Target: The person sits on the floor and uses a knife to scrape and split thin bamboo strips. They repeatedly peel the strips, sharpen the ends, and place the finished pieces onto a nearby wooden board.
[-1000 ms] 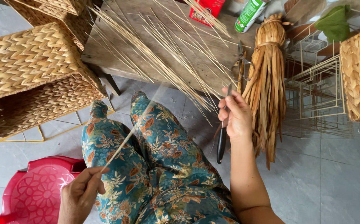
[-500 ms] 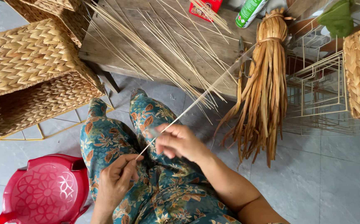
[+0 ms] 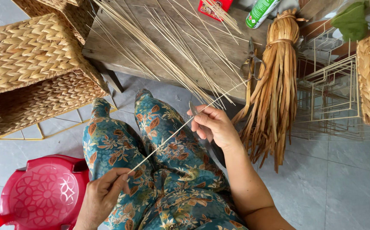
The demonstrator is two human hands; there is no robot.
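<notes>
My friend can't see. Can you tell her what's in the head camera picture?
A seated person holds a thin stick between the left hand and right hand, with a small blade in the right hand against it. Ahead, a wooden table holds more sticks; woven baskets sit left, a red stool below.

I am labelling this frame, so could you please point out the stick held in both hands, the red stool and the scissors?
stick (image 3: 168, 138), head view, mid-length between the hands.
red stool (image 3: 44, 194), head view, patterned seat.
scissors (image 3: 250, 64), head view, handles on the wooden table.
</notes>
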